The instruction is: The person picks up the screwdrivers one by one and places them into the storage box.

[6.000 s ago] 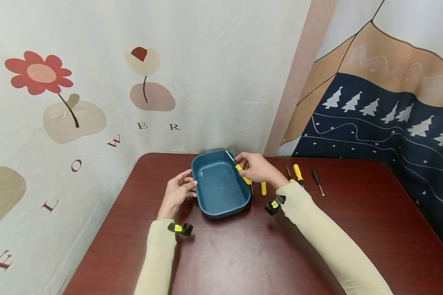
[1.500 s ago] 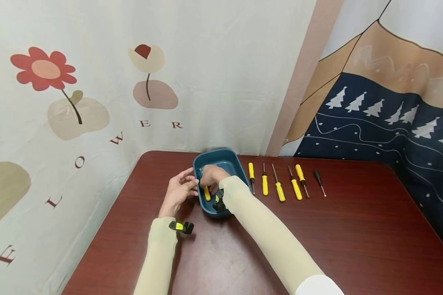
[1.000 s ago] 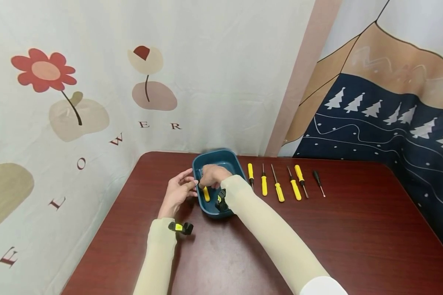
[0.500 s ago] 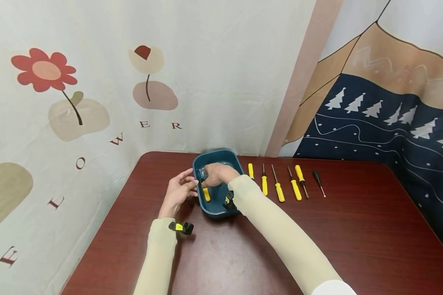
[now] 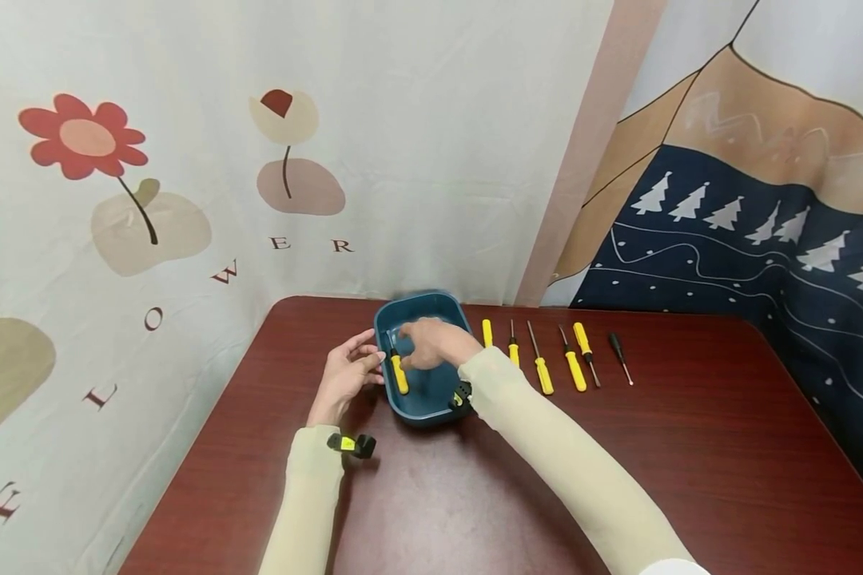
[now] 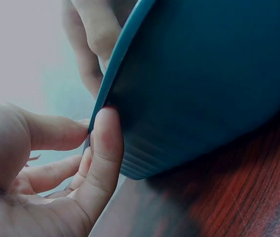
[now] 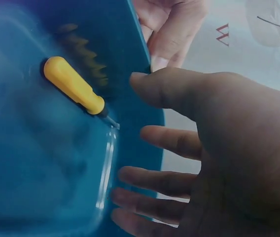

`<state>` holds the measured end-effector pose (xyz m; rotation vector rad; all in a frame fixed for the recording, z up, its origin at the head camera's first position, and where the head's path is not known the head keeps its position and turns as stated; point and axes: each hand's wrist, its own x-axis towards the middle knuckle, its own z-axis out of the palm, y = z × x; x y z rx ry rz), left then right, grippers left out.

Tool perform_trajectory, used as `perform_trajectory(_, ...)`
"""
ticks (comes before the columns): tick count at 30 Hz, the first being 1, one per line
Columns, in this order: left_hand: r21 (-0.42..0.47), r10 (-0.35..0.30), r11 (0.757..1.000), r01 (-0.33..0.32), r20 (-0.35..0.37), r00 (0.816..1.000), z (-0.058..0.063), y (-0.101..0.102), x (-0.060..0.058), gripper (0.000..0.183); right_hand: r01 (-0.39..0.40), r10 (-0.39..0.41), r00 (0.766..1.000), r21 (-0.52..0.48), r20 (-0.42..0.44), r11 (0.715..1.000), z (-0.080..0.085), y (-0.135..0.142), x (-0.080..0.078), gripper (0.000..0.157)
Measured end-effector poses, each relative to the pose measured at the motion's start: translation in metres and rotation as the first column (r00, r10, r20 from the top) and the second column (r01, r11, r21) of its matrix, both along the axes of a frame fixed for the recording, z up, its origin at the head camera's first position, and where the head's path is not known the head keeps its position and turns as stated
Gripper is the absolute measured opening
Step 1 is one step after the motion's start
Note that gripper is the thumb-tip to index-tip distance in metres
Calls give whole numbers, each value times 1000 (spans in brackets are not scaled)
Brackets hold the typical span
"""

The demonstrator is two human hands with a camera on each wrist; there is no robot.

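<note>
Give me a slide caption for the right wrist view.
Open right hand over a blue bin with a yellow-handled screwdriver lying inside, the left hand holding the bin.

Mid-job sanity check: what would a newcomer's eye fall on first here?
Probably the blue bin near the table's back edge, with a yellow-handled screwdriver lying inside along its left wall. Next, the row of six screwdrivers to its right, five yellow-handled, one black-handled. The big red flower on the pale backdrop likely draws the eye too, upper left.

Bin (image 5: 431,403) at left hand (image 5: 345,374): smooth, glossy plastic. Screwdriver (image 5: 399,375) beside grip: plastic handle (image 7: 73,84), metal shaft (image 7: 112,122). Table (image 5: 431,495) below: glossy wood-grain.
</note>
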<state>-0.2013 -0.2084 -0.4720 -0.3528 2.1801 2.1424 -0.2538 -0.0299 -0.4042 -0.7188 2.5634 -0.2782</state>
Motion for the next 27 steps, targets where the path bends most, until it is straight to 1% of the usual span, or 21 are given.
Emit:
perform_trajectory(4, -4, -8, 1000, 8, 3, 1000, 0, -1, 0, 58, -18, 18, 999, 6, -45, 1000, 5, 7, 6, 67)
perform_trajectory(8, -13, -14, 1000, 14, 7, 1000, -1, -1, 1, 58, -38, 36, 994, -11, -101, 999, 8, 14, 10, 69)
perform_trajectory(13, -12, -9, 1000, 9, 6, 1000, -1, 0, 1, 57, -76, 65, 978, -52, -197, 996, 7, 25, 13, 71)
perform_trajectory(16, -13, -4, 1000, 4, 5, 1000, -1, 1, 0, 57, -82, 65, 968, -59, -242, 995, 6, 32, 15, 76)
perform_trajectory(20, -26, 1, 1000, 0, 4, 1000, -2, 1, -1, 56, -73, 53, 965, -69, -257, 995, 3, 41, 16, 84)
perform_trajectory(22, -34, 2, 999, -1, 4, 1000, -2, 1, -1, 56, -67, 44, 966, -80, -256, 995, 2, 46, 17, 86)
perform_trajectory(27, -41, 8, 999, -8, 7, 1000, -3, 0, -1, 56, -63, 30, 955, -104, -296, 993, -2, 55, 18, 87)
